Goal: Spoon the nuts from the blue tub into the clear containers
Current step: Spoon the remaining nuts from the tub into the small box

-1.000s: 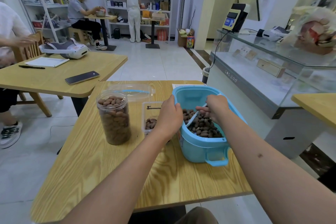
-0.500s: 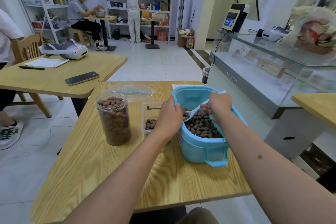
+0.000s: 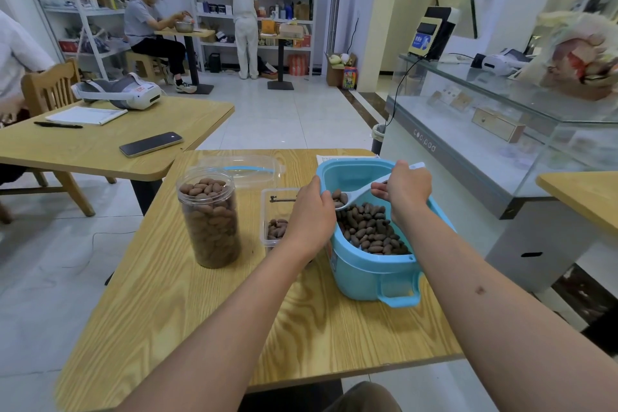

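Observation:
The blue tub (image 3: 364, 274) stands at the right of the wooden table, half full of brown nuts (image 3: 371, 231). My right hand (image 3: 406, 189) grips the handle of a white spoon (image 3: 363, 192), whose bowl carries a few nuts above the tub's left side. My left hand (image 3: 309, 214) grips the tub's left rim. Left of the tub sits a low clear box (image 3: 272, 211) with a few nuts in it, partly hidden by my left hand. A tall clear jar (image 3: 210, 217), filled with nuts to the top, stands further left.
A clear lid with a blue seal (image 3: 249, 170) lies behind the jar. Paper (image 3: 344, 157) sits at the table's far edge. A second table (image 3: 100, 144) at the left holds a phone, notepad, pen and headset. A glass counter (image 3: 501, 130) runs along the right.
My right hand has lifted the spoon out of the nuts, loaded, and carried it up and left toward the tub's left rim. My left hand stays on the rim.

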